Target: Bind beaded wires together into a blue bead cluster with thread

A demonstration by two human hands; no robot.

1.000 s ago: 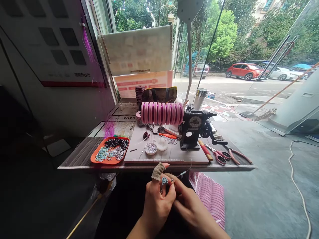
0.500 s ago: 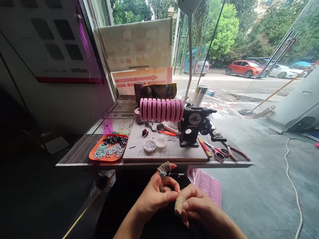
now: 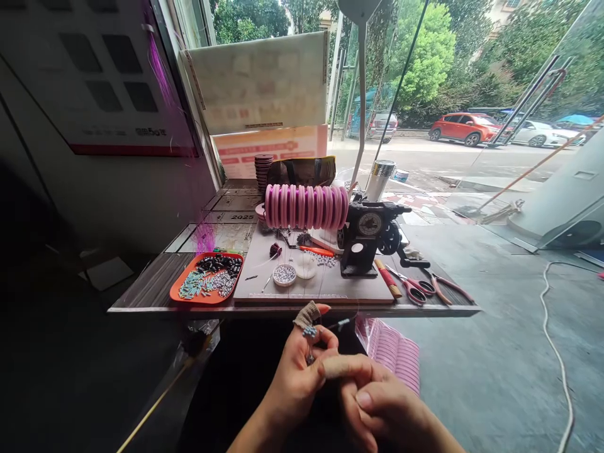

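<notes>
Below the table's front edge, my left hand (image 3: 302, 368) is closed in a pinch, its index finger wrapped in tan tape (image 3: 307, 313). A cluster of small pale blue beads (image 3: 309, 331) lies against that finger. Just right of it, a few more beads (image 3: 343, 323) sit on a fine dark line. My right hand (image 3: 377, 393) is on the right, its taped index finger reaching across to touch the left thumb. Its thumb presses on the other fingers, which are curled. Whatever lies between the right fingers is too small or hidden to make out.
An orange tray (image 3: 175, 296) holds sorted beads. On the board (image 3: 255, 292) are a small bead dish (image 3: 284, 282) and a black crank winder (image 3: 361, 242) beside pink spools (image 3: 306, 207). Scissors (image 3: 415, 292) and pliers (image 3: 446, 289) lie right. Bagged pink spools (image 3: 394, 355) sit below.
My right index finger has swung from pointing down to lying across toward the left thumb. My right fingers have shifted lower. The beads on the line show more clearly.
</notes>
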